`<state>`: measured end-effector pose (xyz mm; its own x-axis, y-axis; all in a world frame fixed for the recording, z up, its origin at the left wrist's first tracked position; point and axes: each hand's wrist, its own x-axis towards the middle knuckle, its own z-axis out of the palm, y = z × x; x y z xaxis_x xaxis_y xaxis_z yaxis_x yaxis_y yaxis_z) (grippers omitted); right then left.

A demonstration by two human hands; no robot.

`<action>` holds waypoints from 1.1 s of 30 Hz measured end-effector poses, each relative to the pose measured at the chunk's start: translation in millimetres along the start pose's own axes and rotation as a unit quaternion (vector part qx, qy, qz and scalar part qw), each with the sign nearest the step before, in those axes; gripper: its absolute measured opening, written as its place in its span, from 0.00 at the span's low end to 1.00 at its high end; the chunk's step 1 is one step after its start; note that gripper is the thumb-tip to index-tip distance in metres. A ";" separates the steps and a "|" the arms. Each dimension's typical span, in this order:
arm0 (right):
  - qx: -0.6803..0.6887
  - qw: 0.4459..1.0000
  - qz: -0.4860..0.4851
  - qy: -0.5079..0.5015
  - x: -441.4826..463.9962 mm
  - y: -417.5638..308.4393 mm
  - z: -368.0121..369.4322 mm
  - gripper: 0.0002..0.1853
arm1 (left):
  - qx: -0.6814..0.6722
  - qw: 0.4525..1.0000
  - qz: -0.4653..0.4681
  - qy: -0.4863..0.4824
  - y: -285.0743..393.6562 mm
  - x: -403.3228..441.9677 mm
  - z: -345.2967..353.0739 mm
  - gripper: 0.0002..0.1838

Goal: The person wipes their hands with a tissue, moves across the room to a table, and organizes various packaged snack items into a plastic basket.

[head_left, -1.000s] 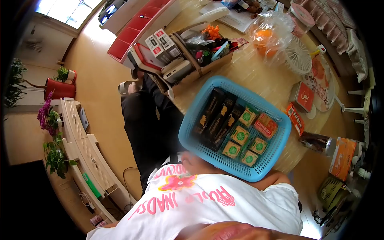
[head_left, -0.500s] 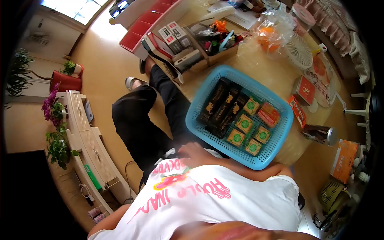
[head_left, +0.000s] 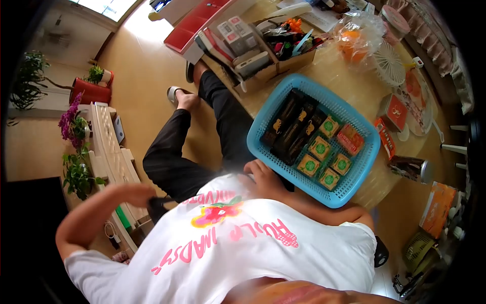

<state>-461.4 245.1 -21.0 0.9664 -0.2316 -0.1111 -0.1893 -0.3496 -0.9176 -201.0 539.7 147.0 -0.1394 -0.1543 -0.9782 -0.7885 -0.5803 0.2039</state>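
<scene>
My left hand (head_left: pixel 137 195), raised at the left of my shirt, is blurred. Its fingers look closed on a dark strap-like object (head_left: pixel 161 203) that I cannot make out. My right hand (head_left: pixel 259 175) rests over my lap, fingers loosely apart with nothing visible in them, just below the blue basket (head_left: pixel 357 188). Inside this basket lie black packets with gold print (head_left: pixel 295 126), several square pieces with green labels (head_left: pixel 320 148) and a red packet (head_left: pixel 350 139). Neither hand touches the basket's contents.
Past the basket, a box of odds and ends (head_left: pixel 288 63) stands on the table (head_left: pixel 334 76), near a clear bag with orange items (head_left: pixel 353 44). A red tin (head_left: pixel 393 112) and a jar (head_left: pixel 411 169) are to the right. Plants and a cabinet (head_left: pixel 109 147) are left.
My left hand has come into view with the dark object. My right hand has shifted up and right. The scene has moved right in view, and my left leg has bent outward.
</scene>
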 end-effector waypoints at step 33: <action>0.180 0.982 -0.028 -0.048 3.8 -3.3 3.5 0.09 | -0.342 0.616 0.373 0.604 194.5 80.5 -125.7 0.06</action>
<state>-456.4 248.6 -19.8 0.9888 -0.1278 -0.0772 -0.0792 -0.0110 -0.9968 -290.2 313.9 113.1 0.5622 -0.8250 0.0570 -0.2807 -0.1255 0.9515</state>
